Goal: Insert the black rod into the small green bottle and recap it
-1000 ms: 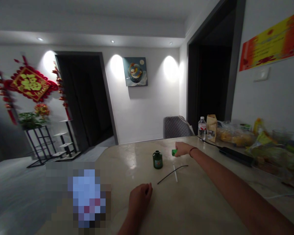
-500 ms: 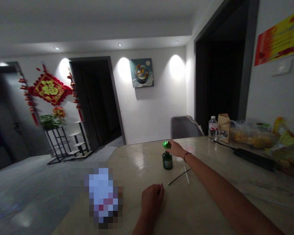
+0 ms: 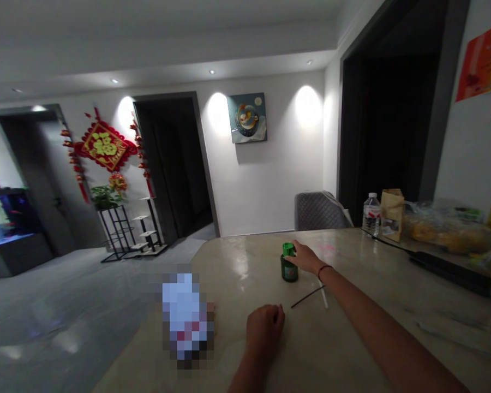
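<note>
A small dark green bottle [image 3: 289, 271] with a label stands upright on the table [image 3: 311, 349]. My right hand [image 3: 308, 258] is closed on a bright green cap [image 3: 288, 249], which sits at the top of the bottle; whether it is screwed on I cannot tell. My left hand [image 3: 265, 326] rests on the tabletop in a loose fist, nearer to me, with nothing showing in it. Between the bottle and me lie a thin dark stick [image 3: 306, 297] and a short white strip [image 3: 324, 298], crossing near my right wrist.
A blurred-out pale object [image 3: 185, 314] lies at the table's left. Along the right stand a water bottle [image 3: 371, 214], a paper bag [image 3: 391, 215], bagged food [image 3: 437, 228] and a long black object [image 3: 450, 271] with a cable. A grey chair [image 3: 319, 210] is beyond the far edge.
My right hand has lowered the green cap from just above the bottle's neck down onto it. My left fist looks the same. The view has turned slightly left.
</note>
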